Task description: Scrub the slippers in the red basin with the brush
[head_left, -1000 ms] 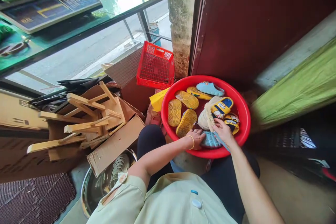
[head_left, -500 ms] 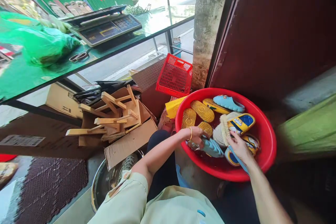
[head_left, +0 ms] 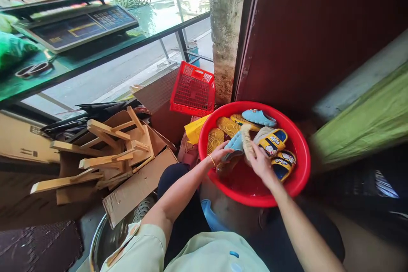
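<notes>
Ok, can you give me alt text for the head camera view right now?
Over a red basin of water, the left hand holds a light-blue slipper while the right hand presses a brush against it. More slippers lie in the basin.

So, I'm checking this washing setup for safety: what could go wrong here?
The bristle brush in the right hand working against the blue slipper might flick water past the red basin's rim onto the cardboard box beside it. The wet slipper could also slip from the left hand and splash.
</notes>
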{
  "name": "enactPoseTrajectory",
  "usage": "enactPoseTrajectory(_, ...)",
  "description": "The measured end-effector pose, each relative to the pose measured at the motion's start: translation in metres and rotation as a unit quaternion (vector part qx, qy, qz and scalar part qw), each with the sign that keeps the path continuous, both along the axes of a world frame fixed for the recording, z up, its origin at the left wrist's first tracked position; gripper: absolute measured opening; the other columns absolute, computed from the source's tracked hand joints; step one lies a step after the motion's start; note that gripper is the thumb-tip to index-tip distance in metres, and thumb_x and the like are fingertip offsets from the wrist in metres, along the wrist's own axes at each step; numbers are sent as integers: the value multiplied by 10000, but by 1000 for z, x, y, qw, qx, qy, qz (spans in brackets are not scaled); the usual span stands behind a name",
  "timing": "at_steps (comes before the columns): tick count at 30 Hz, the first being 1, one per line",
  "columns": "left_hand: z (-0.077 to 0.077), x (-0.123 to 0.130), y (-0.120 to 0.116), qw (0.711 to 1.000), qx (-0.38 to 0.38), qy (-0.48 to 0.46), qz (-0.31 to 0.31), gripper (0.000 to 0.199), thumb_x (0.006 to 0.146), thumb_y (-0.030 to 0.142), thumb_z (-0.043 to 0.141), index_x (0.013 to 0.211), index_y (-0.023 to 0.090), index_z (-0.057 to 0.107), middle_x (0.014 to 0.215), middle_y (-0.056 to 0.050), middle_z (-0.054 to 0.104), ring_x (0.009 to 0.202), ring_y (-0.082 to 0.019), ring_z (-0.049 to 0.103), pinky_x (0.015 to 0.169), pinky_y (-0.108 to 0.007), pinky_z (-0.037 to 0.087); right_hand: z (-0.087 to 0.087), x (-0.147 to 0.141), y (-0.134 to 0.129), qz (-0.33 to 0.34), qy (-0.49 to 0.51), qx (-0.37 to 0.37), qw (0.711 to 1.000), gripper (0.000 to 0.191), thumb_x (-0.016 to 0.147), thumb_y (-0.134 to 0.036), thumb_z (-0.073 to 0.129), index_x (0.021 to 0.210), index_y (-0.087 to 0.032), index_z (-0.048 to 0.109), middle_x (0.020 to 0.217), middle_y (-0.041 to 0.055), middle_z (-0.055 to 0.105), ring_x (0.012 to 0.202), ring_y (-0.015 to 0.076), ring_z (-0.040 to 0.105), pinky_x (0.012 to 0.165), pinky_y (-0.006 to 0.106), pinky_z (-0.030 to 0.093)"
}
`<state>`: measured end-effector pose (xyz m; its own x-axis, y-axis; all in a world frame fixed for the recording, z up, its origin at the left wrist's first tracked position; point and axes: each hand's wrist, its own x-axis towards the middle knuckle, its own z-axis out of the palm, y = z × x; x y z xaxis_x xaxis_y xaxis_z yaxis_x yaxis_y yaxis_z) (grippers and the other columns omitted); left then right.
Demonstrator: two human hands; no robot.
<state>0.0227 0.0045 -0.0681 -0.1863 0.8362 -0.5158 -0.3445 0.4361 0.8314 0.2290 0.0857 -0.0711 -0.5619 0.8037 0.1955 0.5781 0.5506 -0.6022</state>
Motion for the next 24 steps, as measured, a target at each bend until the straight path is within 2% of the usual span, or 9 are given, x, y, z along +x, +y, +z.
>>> enactPoseTrajectory(4, -7, 12, -1, 1000, -17, -13, 17, 757, 722, 323, 743, 1449, 353, 531, 1277, -52, 638, 1039, -218, 609, 736, -292, 569, 1, -11, -26, 87, -172, 20, 981, 529, 1008, -211, 337, 1504, -228, 521, 1169, 157, 661, 928, 243, 664, 796, 343, 538)
enactPoseTrajectory(6, -9, 15, -3, 999, -24, -19, 16, 745, 715, 309, 745, 1432, 340, 546, 1242, -48, 648, 1030, -211, 614, 740, -283, 565, 6, -11, -20, 71, -246, 20, 966, 548, 1003, -173, 331, 1514, -262, 508, 1207, 152, 636, 876, 227, 666, 739, 323, 517)
enactPoseTrajectory(8, -9, 16, -6, 999, -29, -32, 7, 744, 709, 295, 754, 1425, 321, 552, 1219, -46, 656, 1015, -203, 621, 749, -279, 563, 10, -11, -7, 21, -289, 16, 957, 557, 1001, -167, 336, 1522, -278, 499, 1212, 150, 620, 843, 213, 663, 723, 317, 504)
enactPoseTrajectory(11, -9, 16, -10, 998, -38, -54, 1, 732, 714, 288, 760, 1417, 314, 555, 1171, -45, 666, 951, -186, 625, 747, -288, 567, 11, -12, 1, -15, -305, 10, 952, 559, 999, -174, 347, 1529, -285, 485, 1182, 141, 619, 822, 196, 652, 727, 309, 499)
enactPoseTrajectory(17, -16, 6, -12, 997, -49, -60, -9, 607, 641, 214, 759, 1233, 256, 634, 1001, -25, 645, 843, -143, 579, 712, -266, 557, 5, -19, -36, 98, -270, 45, 957, 597, 1004, -130, 302, 1538, -341, 465, 1214, 131, 612, 920, 225, 652, 719, 288, 491)
enactPoseTrajectory(19, -17, 6, -12, 997, -47, -53, -11, 643, 618, 192, 745, 1246, 264, 629, 1001, -21, 637, 835, -137, 571, 712, -264, 554, 6, -21, -32, 79, -285, 36, 954, 594, 1009, -141, 326, 1556, -341, 445, 1198, 133, 606, 913, 226, 652, 722, 292, 493)
enactPoseTrajectory(24, -12, 16, -10, 998, -44, -15, -34, 822, 609, 169, 704, 1401, 337, 559, 1107, -20, 644, 904, -158, 580, 726, -274, 554, 9, -22, -1, -16, -323, 11, 946, 598, 1000, -140, 350, 1566, -312, 442, 1202, 151, 596, 846, 209, 653, 722, 308, 493)
